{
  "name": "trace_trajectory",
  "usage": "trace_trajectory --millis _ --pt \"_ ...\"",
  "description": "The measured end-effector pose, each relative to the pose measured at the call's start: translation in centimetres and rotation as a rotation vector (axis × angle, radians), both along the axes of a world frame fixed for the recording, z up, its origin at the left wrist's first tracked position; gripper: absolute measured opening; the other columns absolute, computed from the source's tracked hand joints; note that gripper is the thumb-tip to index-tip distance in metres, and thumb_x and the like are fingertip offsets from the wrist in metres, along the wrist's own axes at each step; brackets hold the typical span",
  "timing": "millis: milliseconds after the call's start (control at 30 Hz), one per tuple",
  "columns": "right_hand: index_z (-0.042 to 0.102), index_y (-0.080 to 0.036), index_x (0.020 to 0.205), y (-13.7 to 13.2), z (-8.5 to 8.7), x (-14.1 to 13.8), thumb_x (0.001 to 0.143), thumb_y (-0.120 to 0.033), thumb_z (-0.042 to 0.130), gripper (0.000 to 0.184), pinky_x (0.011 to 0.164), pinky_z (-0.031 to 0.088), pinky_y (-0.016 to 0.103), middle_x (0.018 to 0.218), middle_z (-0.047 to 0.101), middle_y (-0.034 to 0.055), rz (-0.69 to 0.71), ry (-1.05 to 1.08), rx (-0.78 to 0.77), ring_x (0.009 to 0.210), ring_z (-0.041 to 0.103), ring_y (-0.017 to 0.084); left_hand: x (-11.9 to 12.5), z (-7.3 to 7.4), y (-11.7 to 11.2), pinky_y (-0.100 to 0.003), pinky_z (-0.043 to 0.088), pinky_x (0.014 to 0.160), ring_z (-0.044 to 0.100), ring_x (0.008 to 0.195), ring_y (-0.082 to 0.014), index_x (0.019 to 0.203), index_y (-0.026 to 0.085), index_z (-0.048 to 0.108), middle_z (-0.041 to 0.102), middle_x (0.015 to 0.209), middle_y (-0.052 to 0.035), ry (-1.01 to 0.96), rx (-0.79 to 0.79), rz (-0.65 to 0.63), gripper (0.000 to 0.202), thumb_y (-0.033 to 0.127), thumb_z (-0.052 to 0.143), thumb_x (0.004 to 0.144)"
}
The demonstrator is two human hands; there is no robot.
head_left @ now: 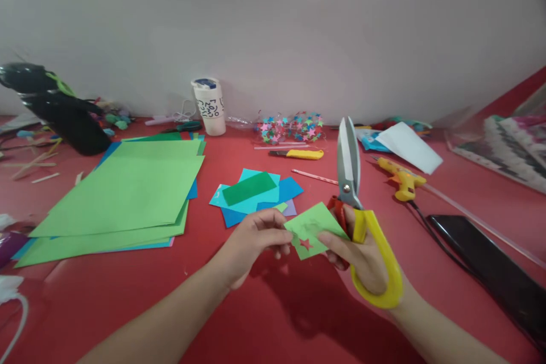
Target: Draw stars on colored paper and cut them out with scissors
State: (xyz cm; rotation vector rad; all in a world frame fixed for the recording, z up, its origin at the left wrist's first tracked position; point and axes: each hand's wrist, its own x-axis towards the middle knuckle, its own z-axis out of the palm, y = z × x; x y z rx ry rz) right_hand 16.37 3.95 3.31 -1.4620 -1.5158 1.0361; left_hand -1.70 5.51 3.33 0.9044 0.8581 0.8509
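A small light-green sheet [313, 226] is held between my two hands above the table. A red star shape shows in its lower part; I cannot tell whether it is a hole or a piece stuck on. My left hand [260, 239] pinches the sheet's left corner with thumb and fingers. My right hand [362, 256] grips its right side under the thumb. Hooked over that same hand are large scissors [350, 162] with a yellow and red handle, blades pointing away and nearly together. Past my left hand lie blue, teal and dark green offcuts [249, 189].
A stack of green sheets [123, 187] covers the table's left, near a black bottle [63, 114]. Behind are a white cup [210, 107], star confetti [291, 127] and a yellow cutter [303, 154]. A yellow glue gun [401, 177] and a black case-like object [482, 256] lie right.
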Motion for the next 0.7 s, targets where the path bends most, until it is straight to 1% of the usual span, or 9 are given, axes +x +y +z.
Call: trace_trajectory --millis 133,200,267,367,433,500,600,633,700 --pt "0.041 -0.022 0.068 -0.3 0.3 -0.6 0.07 -0.034 0.062 0.024 0.04 0.032 0.024 0.047 0.038 -0.0077 -0.074 -0.046 0.051 0.041 0.036 0.01 0.4 -0.3 -0.2 -0.024 0.039 0.056 0.05 0.053 -0.0094 0.066 0.019 0.056 0.055 0.056 0.0039 0.036 0.032 -0.001 0.009 0.021 0.065 0.067" --pt "0.042 -0.022 0.07 -0.4 0.4 -0.8 0.068 -0.031 0.063 0.023 0.042 0.033 0.024 0.05 0.038 -0.0074 -0.091 -0.032 0.031 0.044 0.036 0.01 0.4 -0.2 -0.2 -0.024 0.039 0.057 0.048 0.055 -0.0091 0.065 0.018 0.058 0.055 0.058 0.0037 0.031 0.059 0.019 0.007 0.02 0.063 0.068" --pt "0.041 -0.022 0.072 -0.4 0.2 -0.9 0.068 -0.029 0.063 0.023 0.045 0.035 0.023 0.054 0.041 -0.0068 -0.062 0.069 0.008 0.048 0.039 0.011 0.3 -0.1 -0.2 -0.024 0.039 0.058 0.048 0.057 -0.0087 0.063 0.018 0.058 0.056 0.063 0.003 0.005 0.055 0.028 0.006 0.019 0.063 0.067" --pt "0.04 -0.022 0.073 -0.1 -0.2 -0.6 0.068 -0.026 0.064 0.024 0.053 0.04 0.024 0.061 0.042 -0.0064 0.017 0.231 0.001 0.055 0.043 0.011 0.0 0.0 -0.1 -0.023 0.039 0.059 0.05 0.061 -0.0081 0.059 0.017 0.058 0.059 0.077 0.0008 -0.066 -0.031 -0.008 0.007 0.016 0.065 0.063" --pt "0.039 -0.022 0.071 0.2 0.0 -0.1 0.068 -0.026 0.063 0.025 0.055 0.039 0.024 0.061 0.04 -0.0071 0.054 0.242 -0.013 0.055 0.042 0.01 -0.3 0.2 0.1 -0.023 0.039 0.059 0.051 0.061 -0.0086 0.058 0.016 0.057 0.06 0.081 -0.0001 -0.124 -0.095 -0.013 0.005 0.015 0.062 0.06" --pt "0.038 -0.022 0.068 0.7 0.4 0.7 0.068 -0.029 0.063 0.026 0.053 0.037 0.024 0.059 0.038 -0.0077 0.063 0.181 -0.037 0.054 0.041 0.01 -0.7 0.3 0.3 -0.023 0.039 0.058 0.052 0.061 -0.0092 0.058 0.017 0.056 0.06 0.079 -0.0008 -0.141 -0.091 -0.007 0.004 0.016 0.06 0.06" --pt "0.039 -0.022 0.066 2.0 1.0 1.9 0.066 -0.032 0.061 0.024 0.05 0.035 0.024 0.057 0.041 -0.0068 0.077 0.022 -0.082 0.052 0.041 0.01 -1.1 0.5 0.5 -0.022 0.036 0.056 0.05 0.058 -0.0085 0.059 0.017 0.055 0.06 0.076 -0.0014 -0.057 0.005 -0.021 0.006 0.016 0.059 0.064" --pt "0.041 -0.021 0.067 2.5 1.0 2.2 0.066 -0.031 0.06 0.021 0.05 0.034 0.024 0.058 0.043 -0.006 0.076 -0.063 -0.085 0.051 0.042 0.011 -1.1 0.5 0.6 -0.022 0.035 0.055 0.049 0.057 -0.0081 0.06 0.017 0.054 0.06 0.076 -0.0013 -0.029 0.024 -0.027 0.007 0.016 0.059 0.065" --pt "0.045 -0.02 0.067 3.4 0.6 2.7 0.067 -0.027 0.058 0.015 0.049 0.033 0.024 0.059 0.049 -0.0037 0.075 -0.319 -0.085 0.053 0.046 0.013 -1.1 0.5 0.6 -0.023 0.034 0.053 0.049 0.055 -0.0079 0.06 0.017 0.053 0.061 0.075 -0.0009 0.004 0.021 -0.028 0.007 0.016 0.058 0.065"
